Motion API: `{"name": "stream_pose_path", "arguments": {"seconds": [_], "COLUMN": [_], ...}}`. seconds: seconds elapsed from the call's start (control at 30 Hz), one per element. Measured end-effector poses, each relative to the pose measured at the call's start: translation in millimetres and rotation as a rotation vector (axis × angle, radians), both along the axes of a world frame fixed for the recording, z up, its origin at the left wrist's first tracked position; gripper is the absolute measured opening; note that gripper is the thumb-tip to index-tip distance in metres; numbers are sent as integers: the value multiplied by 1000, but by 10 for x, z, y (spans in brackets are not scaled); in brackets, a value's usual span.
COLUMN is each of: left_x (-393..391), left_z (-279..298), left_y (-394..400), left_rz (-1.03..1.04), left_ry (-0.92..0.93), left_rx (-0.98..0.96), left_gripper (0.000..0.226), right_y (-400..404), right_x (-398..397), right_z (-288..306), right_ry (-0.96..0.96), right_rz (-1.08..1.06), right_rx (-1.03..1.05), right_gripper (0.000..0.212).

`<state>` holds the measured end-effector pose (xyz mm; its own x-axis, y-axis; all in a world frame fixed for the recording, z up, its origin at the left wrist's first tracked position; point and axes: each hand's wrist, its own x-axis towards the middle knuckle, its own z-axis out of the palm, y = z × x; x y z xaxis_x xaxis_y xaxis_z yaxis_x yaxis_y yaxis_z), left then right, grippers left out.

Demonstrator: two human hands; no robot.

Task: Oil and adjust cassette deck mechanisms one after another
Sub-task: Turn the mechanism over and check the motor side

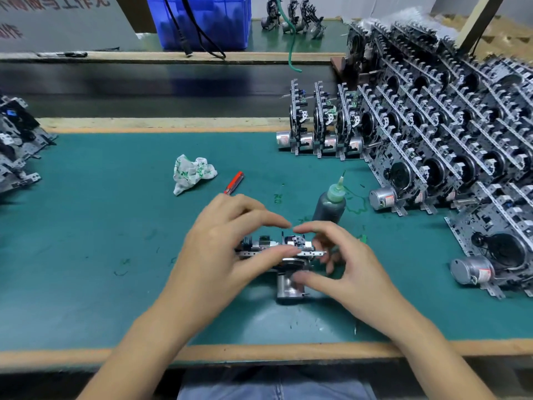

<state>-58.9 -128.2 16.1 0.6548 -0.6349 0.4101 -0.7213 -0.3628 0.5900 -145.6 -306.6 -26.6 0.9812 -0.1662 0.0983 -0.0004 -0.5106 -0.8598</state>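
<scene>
head-worn view, looking down, close over workbench (86,226)

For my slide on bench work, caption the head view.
Both hands, left and right, grip a cassette deck mechanism beside the oil bottle.

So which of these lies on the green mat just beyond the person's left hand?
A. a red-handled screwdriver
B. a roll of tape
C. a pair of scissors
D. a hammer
A: the red-handled screwdriver lies on the green mat just past the left hand, beside the crumpled cloth, while both hands hold the cassette mechanism.
</scene>
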Motion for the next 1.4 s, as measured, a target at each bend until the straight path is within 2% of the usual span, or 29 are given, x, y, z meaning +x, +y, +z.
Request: {"name": "stream_pose_path", "arguments": {"seconds": [0.2,0.33,0.5,0.7,0.93,1.4], "left_x": [41,29,16,9,27,5], "left_z": [-18,-51,-100,-124,-124,-128], "left_y": [-76,-73,-99,-117,-99,-132], "left_rz": [-54,-76,6,21,-66,-23], "left_ry": [74,65,-42,-50,-13,-27], "left_rx": [-72,-95,-108,-149,-166,-177], "left_gripper": [13,9,14,15,18,20], "right_y": [40,44,27,25,24,22], "right_x": [92,105,103,122,128,110], "right_z": [-20,-62,-82,-96,-87,-68], "right_ry": [15,-3,-15,-18,-15,0], "right_rz": [55,69,63,82,93,84], "right_rx": [217,291,305,343,341,341], "right_gripper": [37,28,44,39,36,36]}}
